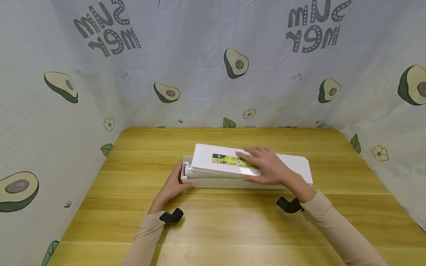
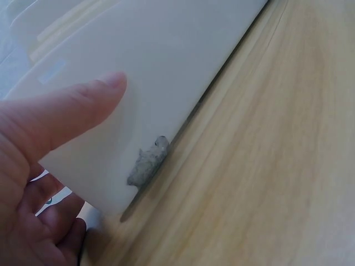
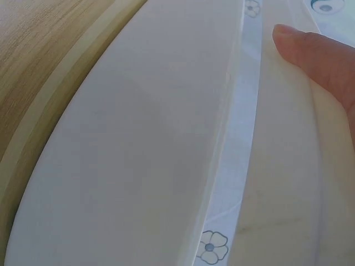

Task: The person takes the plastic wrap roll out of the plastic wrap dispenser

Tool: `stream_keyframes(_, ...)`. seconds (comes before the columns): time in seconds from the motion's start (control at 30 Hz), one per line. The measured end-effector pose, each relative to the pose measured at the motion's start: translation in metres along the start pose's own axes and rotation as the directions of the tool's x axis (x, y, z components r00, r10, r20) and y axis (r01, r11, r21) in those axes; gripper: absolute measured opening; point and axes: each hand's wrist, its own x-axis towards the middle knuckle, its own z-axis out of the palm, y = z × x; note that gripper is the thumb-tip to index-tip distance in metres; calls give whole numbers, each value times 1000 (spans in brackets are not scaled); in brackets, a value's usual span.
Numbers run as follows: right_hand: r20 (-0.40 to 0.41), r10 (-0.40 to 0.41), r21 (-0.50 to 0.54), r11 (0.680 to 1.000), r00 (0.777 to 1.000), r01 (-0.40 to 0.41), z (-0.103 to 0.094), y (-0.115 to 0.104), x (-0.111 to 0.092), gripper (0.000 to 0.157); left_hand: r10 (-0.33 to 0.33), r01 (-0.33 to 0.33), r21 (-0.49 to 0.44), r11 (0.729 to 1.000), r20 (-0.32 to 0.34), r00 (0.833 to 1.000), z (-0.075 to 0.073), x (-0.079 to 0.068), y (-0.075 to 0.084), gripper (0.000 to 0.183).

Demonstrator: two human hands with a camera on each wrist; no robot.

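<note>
A long white box [image 1: 216, 183], like a cling film dispenser, lies crosswise on the table. Its white lid [image 1: 203, 157] bears a green label and sits tilted, raised at the left end. Under that end shows part of a pale roll [image 1: 189, 171]. My left hand [image 1: 172, 186] grips the box's left end, thumb on the front wall and fingers around the end. In the left wrist view a grey, crumpled-looking patch [image 2: 148, 163] marks the box's lower corner. My right hand [image 1: 267, 167] holds the lid near its middle, fingers over the top and thumb [image 3: 310, 52] at the front edge.
The wooden table [image 1: 139, 166] extends on all sides of the box. A white curtain [image 1: 196, 48] printed with avocados surrounds its back and sides. Black wrist mounts, left [image 1: 172, 215] and right [image 1: 288, 205], stick out from the sleeves over the table.
</note>
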Motion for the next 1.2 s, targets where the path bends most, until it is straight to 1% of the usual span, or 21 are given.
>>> stream_keyframes(0.07, -8, 3, 1, 1000, 1000, -3, 0, 2, -2, 80, 10, -10, 3, 1000, 4, 1000, 0, 0, 0, 102)
stream_keyframes(0.2, -17, 23, 0, 1000, 1000, -23, -1, 4, -9, 79, 8, -8, -2, 1000, 4, 1000, 1, 0, 0, 102)
stream_keyframes(0.53, -12, 95, 8, 995, 995, -95, -5, 10, -24, 80, -10, 10, 16, 1000, -7, 1000, 4, -1, -1, 102)
stream_keyframes(0.7, -30, 102, -1, 995, 994, -103, -4, 13, -29, 80, -27, 27, 19, 999, -20, 999, 4, -1, -1, 102)
stream_keyframes(0.8, -37, 106, -5, 994, 994, -107, -5, 14, -33, 80, -24, 25, 25, 999, -17, 1000, 3, -2, -1, 101)
stream_keyframes(0.93, -30, 122, -3, 993, 992, -122, -6, 14, -37, 79, -17, 17, 30, 999, -14, 1000, 4, -3, 1, 101)
stream_keyframes(1.07, -17, 142, 2, 990, 990, -142, -6, 15, -40, 81, -24, 25, 37, 999, -20, 1000, 4, -4, 1, 102)
stream_keyframes(1.2, -30, 147, 6, 989, 989, -147, -5, 17, -42, 81, -24, 25, 43, 999, -23, 999, 3, -3, 1, 102)
